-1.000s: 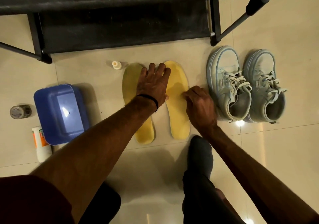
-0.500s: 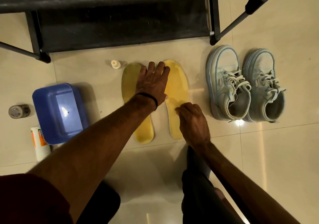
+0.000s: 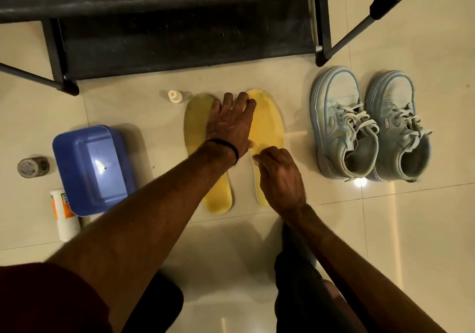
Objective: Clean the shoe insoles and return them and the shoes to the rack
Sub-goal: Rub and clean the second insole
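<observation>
While both hands work at the frame's centre:
Left hand (image 3: 229, 124): fingers spread flat, pressing across both insoles' toe ends.
Right hand (image 3: 280, 176): grip curled onto the right insole (image 3: 268, 124); contents unclear.
Left insole (image 3: 195, 124): floor, centre.
Shoes (image 3: 370, 124): floor, 3 o'clock.
Rack (image 3: 180, 24): 12 o'clock.
Blue tub (image 3: 92, 168): 9 o'clock.

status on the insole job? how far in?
Done: both insoles are out, flat on the floor beside the shoes. In hand: left hand presses across both; right hand, fingers curled, works the right insole. Left: finish cleaning, return everything to the rack.
</observation>
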